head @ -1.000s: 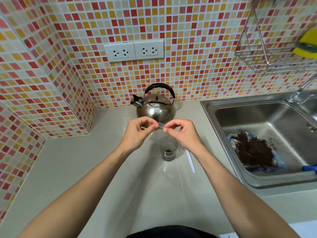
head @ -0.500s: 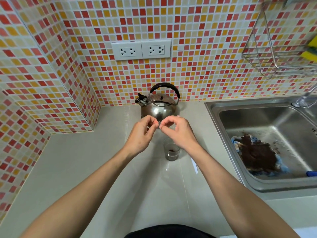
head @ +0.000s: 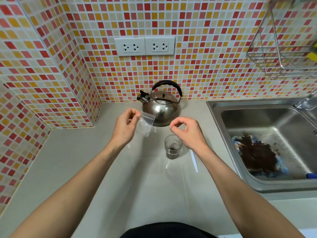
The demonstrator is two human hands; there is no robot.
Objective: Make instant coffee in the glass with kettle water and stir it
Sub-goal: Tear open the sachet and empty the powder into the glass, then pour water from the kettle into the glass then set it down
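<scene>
A small clear glass [head: 172, 146] stands on the grey counter [head: 137, 182] with dark coffee powder at its bottom. Behind it sits a steel kettle [head: 162, 107] with a black handle, its spout pointing left. My left hand [head: 126, 125] pinches a small clear plastic bag [head: 145, 124] by its top edge, left of the glass and in front of the kettle. My right hand [head: 186, 130] hovers just above and right of the glass, fingers curled with thumb and forefinger close together, holding nothing that I can see. A white stirrer stick [head: 194, 160] lies flat on the counter right of the glass.
A steel sink [head: 257, 184] lies at the right, holding a blue cloth covered in brown grounds [head: 259, 155]. A tap [head: 307, 102] stands at its far corner. A wire rack [head: 281, 48] hangs on the tiled wall. Two double sockets [head: 145, 46] sit above the kettle.
My hands were together on the bag over the glass. They have come apart: the left hand has carried the bag away to the left, and the right hand has let go.
</scene>
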